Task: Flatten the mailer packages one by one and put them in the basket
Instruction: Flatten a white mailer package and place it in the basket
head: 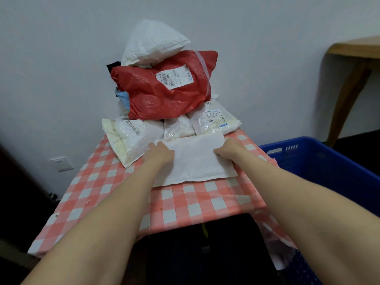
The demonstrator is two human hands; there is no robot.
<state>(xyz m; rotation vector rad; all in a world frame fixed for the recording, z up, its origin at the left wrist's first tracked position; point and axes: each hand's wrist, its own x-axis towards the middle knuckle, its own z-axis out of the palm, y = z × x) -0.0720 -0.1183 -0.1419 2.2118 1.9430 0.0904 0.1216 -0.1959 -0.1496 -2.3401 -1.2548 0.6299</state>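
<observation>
Behind flat white mailer (195,159), stacked packages (166,89); hands (160,154) apart, pressing it; basket (320,161) right.

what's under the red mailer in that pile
The red mailer rests on white mailers, with a blue one poking out at its left. A puffy white mailer sits on top. Whatever lies deeper beneath it is covered.

Your table (185,204) wears a pink-and-white checked cloth (98,182). At its centre lies a flat white mailer (195,161); at ten o'clock a cream mailer (127,140); at twelve and one o'clock, more pale mailers (213,122).
</observation>
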